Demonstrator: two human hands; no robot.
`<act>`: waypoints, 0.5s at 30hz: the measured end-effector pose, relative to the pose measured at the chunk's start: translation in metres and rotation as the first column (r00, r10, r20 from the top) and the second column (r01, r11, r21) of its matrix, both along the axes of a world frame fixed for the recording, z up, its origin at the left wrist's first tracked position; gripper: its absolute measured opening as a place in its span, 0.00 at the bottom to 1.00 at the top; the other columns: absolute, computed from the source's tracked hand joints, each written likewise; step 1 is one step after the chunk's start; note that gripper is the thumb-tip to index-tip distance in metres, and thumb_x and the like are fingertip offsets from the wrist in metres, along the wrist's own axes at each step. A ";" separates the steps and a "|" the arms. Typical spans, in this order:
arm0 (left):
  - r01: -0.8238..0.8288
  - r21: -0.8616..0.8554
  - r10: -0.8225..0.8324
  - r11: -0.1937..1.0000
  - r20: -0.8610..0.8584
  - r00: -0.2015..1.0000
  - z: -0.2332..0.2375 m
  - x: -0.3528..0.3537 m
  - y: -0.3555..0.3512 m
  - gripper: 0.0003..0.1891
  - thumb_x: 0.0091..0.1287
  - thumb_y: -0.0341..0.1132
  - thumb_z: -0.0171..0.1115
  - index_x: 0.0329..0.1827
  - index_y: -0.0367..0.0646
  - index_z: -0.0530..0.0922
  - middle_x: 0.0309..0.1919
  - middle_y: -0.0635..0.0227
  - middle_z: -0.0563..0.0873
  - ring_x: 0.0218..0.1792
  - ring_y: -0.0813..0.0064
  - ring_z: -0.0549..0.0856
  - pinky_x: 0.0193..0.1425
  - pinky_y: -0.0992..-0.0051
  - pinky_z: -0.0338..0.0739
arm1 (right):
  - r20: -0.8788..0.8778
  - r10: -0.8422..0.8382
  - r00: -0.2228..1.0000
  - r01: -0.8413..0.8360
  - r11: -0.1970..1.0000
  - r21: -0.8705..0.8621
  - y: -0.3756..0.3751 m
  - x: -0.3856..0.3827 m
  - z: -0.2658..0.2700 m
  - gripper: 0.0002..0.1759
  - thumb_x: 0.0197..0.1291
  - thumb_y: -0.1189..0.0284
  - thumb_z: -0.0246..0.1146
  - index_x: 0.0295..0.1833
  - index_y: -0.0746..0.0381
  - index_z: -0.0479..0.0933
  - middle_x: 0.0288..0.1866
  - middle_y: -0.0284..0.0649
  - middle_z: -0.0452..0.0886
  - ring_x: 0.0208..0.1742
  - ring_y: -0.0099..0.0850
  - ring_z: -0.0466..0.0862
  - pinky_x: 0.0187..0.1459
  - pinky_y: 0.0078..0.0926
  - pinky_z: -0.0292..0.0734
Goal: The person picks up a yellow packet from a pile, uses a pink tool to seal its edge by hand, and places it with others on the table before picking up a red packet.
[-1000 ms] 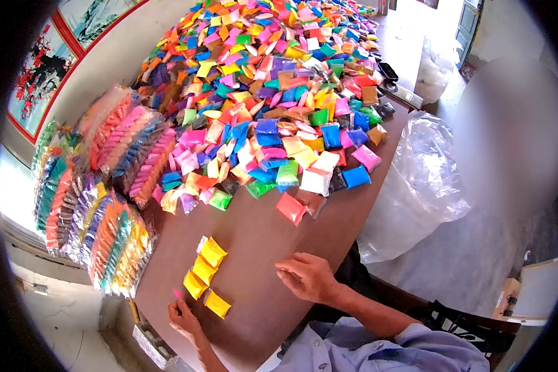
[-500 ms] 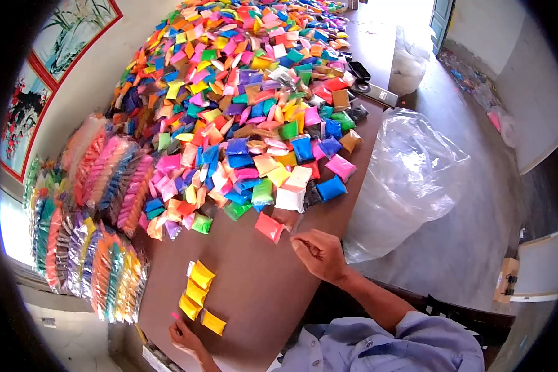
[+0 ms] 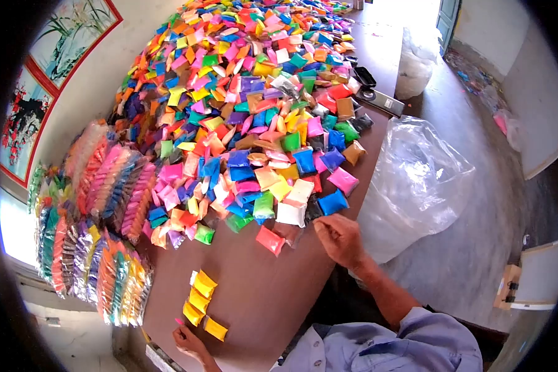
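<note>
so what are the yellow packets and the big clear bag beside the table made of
The yellow packets look like thin glossy plastic film over a soft yellow filling: they shine and bulge, though what fills them cannot be told. The clear bag seems to be thin see-through plastic, crinkled and catching white glare.

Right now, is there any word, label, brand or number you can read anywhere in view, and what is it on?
No text can be read in this view.
On the coloured packets: no print shows.
On the yellow packets: plain, no label.
On the bundled packs: too blurred to tell.
On the framed wall pictures: any writing is too small.
On the black device: any markings are blurred.
</note>
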State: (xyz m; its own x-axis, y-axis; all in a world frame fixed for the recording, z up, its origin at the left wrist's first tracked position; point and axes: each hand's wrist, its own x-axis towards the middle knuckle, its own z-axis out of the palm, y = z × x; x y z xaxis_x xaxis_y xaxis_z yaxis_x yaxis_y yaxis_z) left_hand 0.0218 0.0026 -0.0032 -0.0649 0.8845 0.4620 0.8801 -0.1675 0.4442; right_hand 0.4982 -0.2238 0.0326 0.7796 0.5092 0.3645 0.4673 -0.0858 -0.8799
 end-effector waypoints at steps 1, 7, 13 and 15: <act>-0.008 -0.012 0.007 1.000 -0.022 1.000 0.000 -0.001 0.001 0.11 0.74 0.35 0.62 0.37 0.35 0.82 0.29 0.58 0.85 0.30 0.62 0.82 0.36 0.62 0.77 | -0.002 -0.034 0.999 0.034 0.999 -0.016 0.000 0.009 0.000 0.05 0.66 0.75 0.69 0.43 0.66 0.85 0.34 0.47 0.86 0.30 0.41 0.86 0.32 0.34 0.80; -0.004 0.001 0.004 1.000 -0.003 1.000 0.001 0.001 -0.003 0.10 0.72 0.34 0.65 0.37 0.34 0.81 0.29 0.58 0.85 0.29 0.62 0.82 0.36 0.62 0.78 | 0.145 -0.130 0.981 0.142 0.987 -0.076 0.018 0.078 0.019 0.07 0.65 0.72 0.68 0.45 0.64 0.85 0.38 0.47 0.88 0.38 0.44 0.88 0.42 0.39 0.82; -0.022 -0.011 0.023 1.000 0.040 0.999 0.006 0.006 -0.005 0.10 0.72 0.33 0.65 0.37 0.34 0.82 0.28 0.59 0.85 0.29 0.63 0.82 0.36 0.62 0.78 | 0.431 -0.165 0.887 0.298 0.918 -0.262 0.069 0.139 0.041 0.11 0.66 0.66 0.68 0.44 0.62 0.86 0.39 0.46 0.88 0.40 0.44 0.88 0.44 0.42 0.82; -0.033 -0.057 0.037 0.998 0.073 0.997 0.007 0.007 -0.005 0.10 0.72 0.33 0.65 0.38 0.33 0.81 0.29 0.58 0.85 0.30 0.63 0.82 0.37 0.62 0.78 | 0.453 -0.145 0.880 0.309 0.898 -0.313 0.088 0.157 0.036 0.13 0.66 0.62 0.67 0.44 0.62 0.86 0.40 0.46 0.88 0.42 0.46 0.88 0.46 0.45 0.81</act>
State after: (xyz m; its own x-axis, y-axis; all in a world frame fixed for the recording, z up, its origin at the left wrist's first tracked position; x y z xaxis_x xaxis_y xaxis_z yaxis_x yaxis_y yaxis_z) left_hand 0.0293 -0.0024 0.0039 -0.1287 0.9053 0.4047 0.8495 -0.1099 0.5160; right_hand 0.6555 -0.1354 0.0689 0.7116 0.4957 0.4980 0.7026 -0.5104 -0.4958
